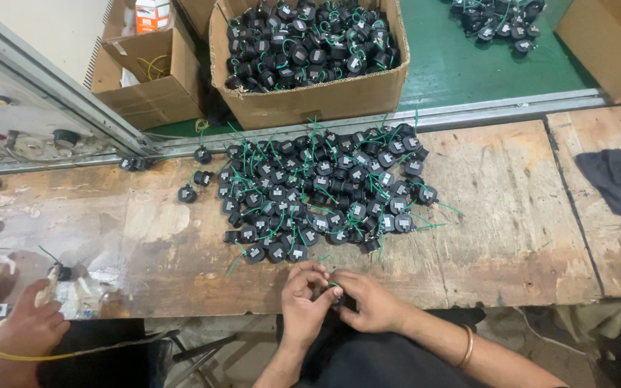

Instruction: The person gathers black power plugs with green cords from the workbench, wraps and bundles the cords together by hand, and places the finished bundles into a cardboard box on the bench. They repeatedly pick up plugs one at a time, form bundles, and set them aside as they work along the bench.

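My left hand [303, 300] and my right hand [369, 300] meet at the near edge of the wooden bench [512, 215]. Together they pinch one small black round part with green wires [333, 289], mostly hidden by my fingers. A bangle [466, 348] sits on my right wrist. Just beyond my hands lies a big heap of the same black parts with green wires [318, 190], spread over the middle of the bench.
A cardboard box [310, 100] full of the same parts stands behind the heap. A smaller open box [154, 79] sits back left. Another person's hand [31, 323] holds a tool with a yellow cable at the left. A dark cloth [612, 179] lies at right.
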A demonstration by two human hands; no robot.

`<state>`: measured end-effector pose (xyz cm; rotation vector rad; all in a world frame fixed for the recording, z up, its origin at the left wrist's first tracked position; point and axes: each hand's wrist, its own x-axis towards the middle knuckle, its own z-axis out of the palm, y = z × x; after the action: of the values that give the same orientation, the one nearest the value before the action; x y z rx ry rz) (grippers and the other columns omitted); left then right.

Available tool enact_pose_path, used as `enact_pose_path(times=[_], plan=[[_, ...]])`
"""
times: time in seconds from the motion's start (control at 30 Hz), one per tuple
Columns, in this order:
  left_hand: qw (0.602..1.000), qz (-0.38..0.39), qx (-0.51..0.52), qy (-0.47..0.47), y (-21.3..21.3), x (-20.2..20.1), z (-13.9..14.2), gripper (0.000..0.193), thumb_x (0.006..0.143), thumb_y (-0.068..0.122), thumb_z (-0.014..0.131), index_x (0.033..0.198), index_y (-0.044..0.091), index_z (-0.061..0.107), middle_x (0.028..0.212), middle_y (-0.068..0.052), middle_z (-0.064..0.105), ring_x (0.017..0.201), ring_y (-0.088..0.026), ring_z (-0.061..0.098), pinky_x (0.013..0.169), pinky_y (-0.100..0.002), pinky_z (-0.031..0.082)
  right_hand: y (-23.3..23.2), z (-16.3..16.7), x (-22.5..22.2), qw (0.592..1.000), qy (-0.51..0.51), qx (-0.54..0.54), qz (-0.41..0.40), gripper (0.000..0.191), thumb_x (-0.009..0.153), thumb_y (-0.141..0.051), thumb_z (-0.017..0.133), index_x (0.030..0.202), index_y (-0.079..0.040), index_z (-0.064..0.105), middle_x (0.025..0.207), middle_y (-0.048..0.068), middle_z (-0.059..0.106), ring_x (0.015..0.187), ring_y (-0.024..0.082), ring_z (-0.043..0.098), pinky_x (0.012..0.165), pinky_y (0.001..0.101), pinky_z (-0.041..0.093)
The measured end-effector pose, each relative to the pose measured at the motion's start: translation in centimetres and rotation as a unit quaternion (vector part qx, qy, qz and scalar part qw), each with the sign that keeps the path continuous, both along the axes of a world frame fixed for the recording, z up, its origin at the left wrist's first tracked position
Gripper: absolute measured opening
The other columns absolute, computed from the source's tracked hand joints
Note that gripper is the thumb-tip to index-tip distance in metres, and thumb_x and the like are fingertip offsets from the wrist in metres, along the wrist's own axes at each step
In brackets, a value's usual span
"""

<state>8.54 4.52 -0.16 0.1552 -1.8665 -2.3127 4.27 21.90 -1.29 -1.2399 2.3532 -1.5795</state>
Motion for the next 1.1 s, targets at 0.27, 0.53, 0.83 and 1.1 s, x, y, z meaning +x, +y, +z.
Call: enact_pose_path(times=[0.27,0.53,0.83,1.1], plan=[[0.915,0.062,-0.339,0.209,-2.2,-1.4,2.9,0.025,0.076,-0.003,0.08,0.099,0.003,0.072,0.103,-0.01,0.071,0.091,-0.025,0.072,0.076,-0.035,0.06,0.0,0.6,0.0,0.996,-0.039,-0.06,0.053,0.037,0.08,-0.005,0.079,0.114,-0.005,0.063,0.116,0.015,0.07,0.11,0.034,0.07,0.095,0.0414,0.058],[0.885,0.142,-0.404,0.184,-3.7,-2.1,1.4,0.015,0.085,-0.004,0.072,0.099,0.002,0.074,0.104,-0.008,0.068,0.094,-0.023,0.068,0.08,-0.033,0.056,0.2,0.1,-0.2,0.991,-0.08,-0.091,0.048,0.03,0.094,-0.004,0.072,0.123,-0.006,0.067,0.113,0.01,0.07,0.108,0.029,0.072,0.096,0.0384,0.057],[0.97,0.01,-0.111,0.215,-1.1,-0.4,2.0,0.016,0.093,-0.009,0.062,0.104,0.002,0.066,0.097,-0.01,0.076,0.095,-0.024,0.074,0.093,-0.038,0.058,0.5,-1.5,-0.6,0.995,-0.065,-0.07,0.034,0.076,0.075,-0.029,0.09,0.136,0.001,0.055,0.134,0.022,0.054,0.127,0.041,0.05,0.105,0.0477,0.041],[0.926,-0.082,-0.269,0.254,-2.0,-2.1,3.6,0.027,0.084,-0.01,0.065,0.107,0.003,0.07,0.12,-0.011,0.077,0.119,-0.031,0.073,0.105,-0.042,0.055,0.5,-1.8,-0.7,0.991,-0.111,-0.069,-0.002,0.041,0.081,-0.026,0.092,0.112,-0.007,0.072,0.111,0.011,0.069,0.11,0.032,0.064,0.098,0.0432,0.051]])
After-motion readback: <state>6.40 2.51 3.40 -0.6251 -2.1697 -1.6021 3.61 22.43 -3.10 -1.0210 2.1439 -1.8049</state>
